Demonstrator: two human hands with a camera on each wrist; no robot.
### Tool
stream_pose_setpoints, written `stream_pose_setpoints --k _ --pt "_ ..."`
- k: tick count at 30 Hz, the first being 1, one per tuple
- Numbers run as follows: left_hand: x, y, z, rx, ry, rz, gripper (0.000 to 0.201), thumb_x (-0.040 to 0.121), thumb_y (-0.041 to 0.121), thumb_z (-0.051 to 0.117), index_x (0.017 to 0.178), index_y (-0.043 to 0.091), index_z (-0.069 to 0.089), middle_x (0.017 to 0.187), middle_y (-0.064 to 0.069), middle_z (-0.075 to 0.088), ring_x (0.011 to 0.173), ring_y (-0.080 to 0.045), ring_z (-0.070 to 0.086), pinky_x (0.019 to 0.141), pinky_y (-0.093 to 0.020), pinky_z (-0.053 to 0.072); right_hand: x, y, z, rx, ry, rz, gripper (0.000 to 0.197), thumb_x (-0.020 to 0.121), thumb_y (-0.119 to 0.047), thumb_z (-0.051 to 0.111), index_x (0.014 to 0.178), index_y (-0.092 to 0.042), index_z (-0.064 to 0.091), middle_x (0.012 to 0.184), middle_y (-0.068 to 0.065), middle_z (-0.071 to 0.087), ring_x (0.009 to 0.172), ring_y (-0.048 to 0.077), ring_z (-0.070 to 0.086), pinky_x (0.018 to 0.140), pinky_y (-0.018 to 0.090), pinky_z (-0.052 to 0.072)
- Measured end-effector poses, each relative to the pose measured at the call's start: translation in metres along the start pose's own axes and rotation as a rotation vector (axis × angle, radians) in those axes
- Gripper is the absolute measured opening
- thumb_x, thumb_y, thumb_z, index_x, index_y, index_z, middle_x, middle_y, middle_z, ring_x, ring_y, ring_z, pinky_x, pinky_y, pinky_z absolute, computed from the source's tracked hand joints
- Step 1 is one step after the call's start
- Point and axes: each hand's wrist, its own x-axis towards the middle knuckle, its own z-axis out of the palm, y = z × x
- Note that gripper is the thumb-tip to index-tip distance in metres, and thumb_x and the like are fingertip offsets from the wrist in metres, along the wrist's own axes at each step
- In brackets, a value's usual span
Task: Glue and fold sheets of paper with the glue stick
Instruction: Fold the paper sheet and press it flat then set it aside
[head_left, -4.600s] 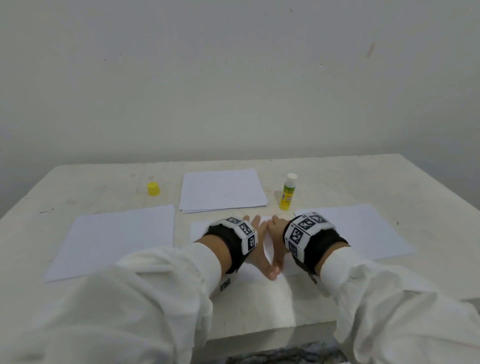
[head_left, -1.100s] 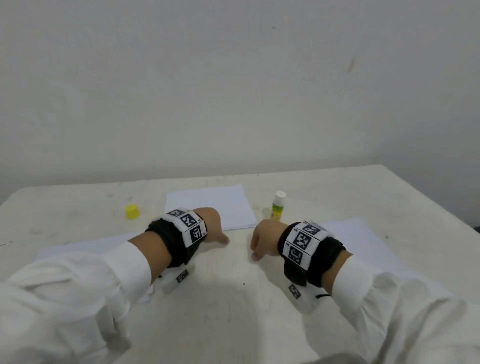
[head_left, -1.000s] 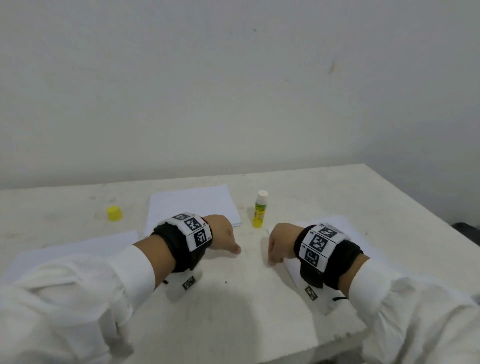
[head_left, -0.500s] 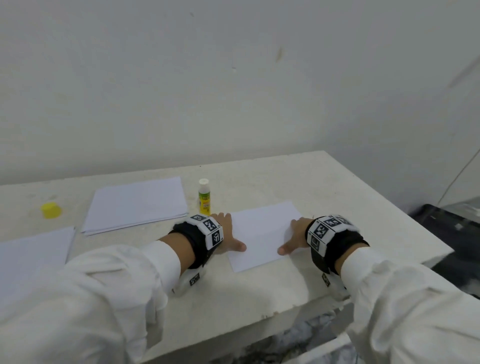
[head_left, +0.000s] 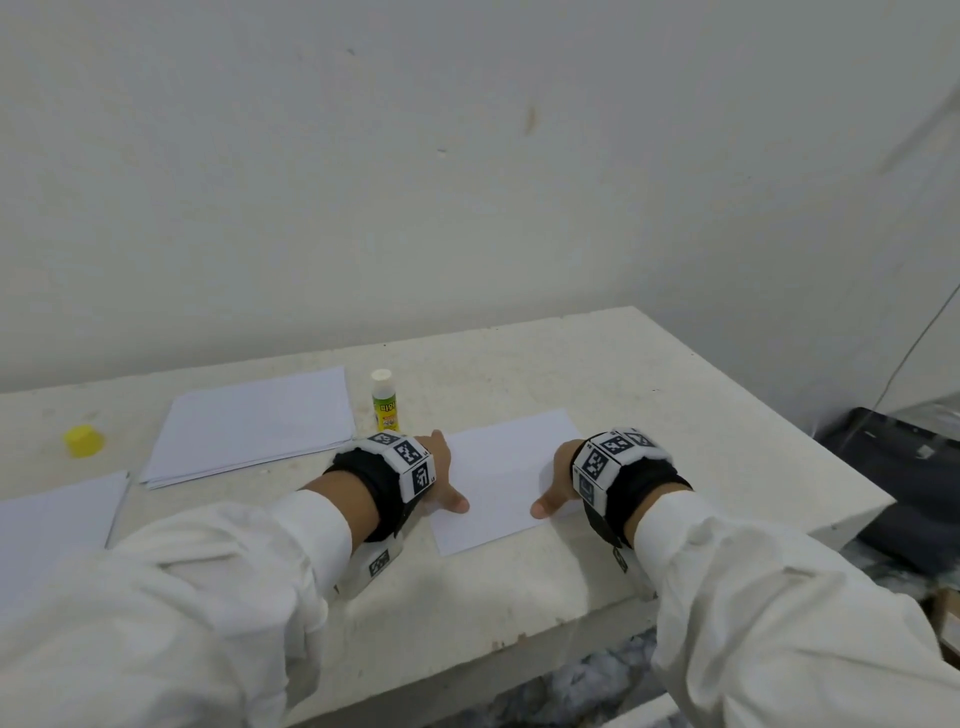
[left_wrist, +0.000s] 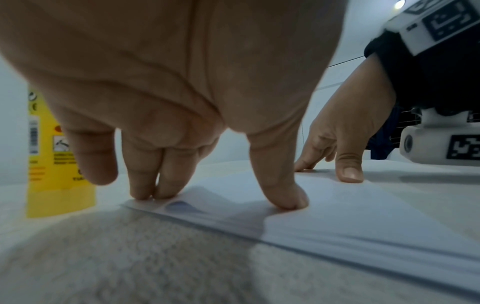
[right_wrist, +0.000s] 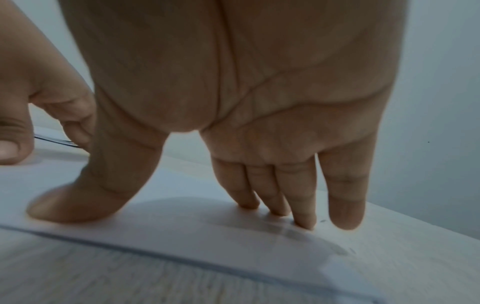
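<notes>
Folded sheet (head_left: 506, 480) lies flat near the tabletop's (head_left: 675, 415) front right corner. Left hand (head_left: 441, 483) and right hand (head_left: 558, 480) press it with straight fingers, gripping nothing. Judged light, limp, slide-prone; lift by an edge.

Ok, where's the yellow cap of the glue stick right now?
In the head view the yellow cap sits far left on the table, left of the paper stack, apart from the glue stick.
</notes>
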Motion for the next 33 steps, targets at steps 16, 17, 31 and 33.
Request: stream_pose_setpoints --k 16,17,31,33 --pt "-0.018 -0.009 0.001 -0.979 0.09 -0.062 0.091 0.08 0.017 0.075 0.15 0.032 0.019 0.124 -0.008 0.046 0.096 -0.027 0.061 0.083 -0.044 0.056 -0.01 0.007 0.003 0.12 0.051 -0.022 0.056 0.067 -0.068 0.069 0.083 -0.016 0.059 0.1 0.003 0.066 0.102 0.028 0.062 0.095 0.041 0.047" --pt "-0.02 -0.01 0.002 -1.078 0.034 -0.087 0.088 0.081 0.013 0.074 0.149 0.03 0.022 0.117 -0.007 0.05 0.088 -0.025 0.061 0.082 -0.043 0.056 -0.012 0.006 0.003 0.127 0.056 -0.03 0.051 0.069 -0.065 0.069 0.075 -0.016 0.055 0.096 0.002 0.064 0.103 0.027 0.062 0.096 0.04 0.047" --pt "-0.036 0.009 -0.01 -0.218 -0.114 0.043 0.069 0.095 0.05 0.046 0.151 0.015 0.024 0.156 -0.003 0.024 0.142 -0.022 0.025 0.112 -0.03 0.022 -0.019 0.002 0.007 0.099 0.107 -0.05 0.046 0.078 -0.058 0.065 0.089 -0.015 0.053 0.097 0.004 0.059 0.102 0.025 0.06 0.098 0.039 0.045" --pt "-0.034 0.012 -0.006 -0.213 -0.103 0.033 0.077 0.092 0.052 0.051 0.152 0.016 0.018 0.158 -0.003 0.02 0.144 -0.022 0.02 0.114 -0.032 0.017 -0.018 0.002 0.008 0.106 0.102 -0.037 0.048 0.075 -0.061 0.066 0.087 -0.016 0.055 0.093 0.003 0.059 0.101 0.026 0.062 0.097 0.039 0.046"
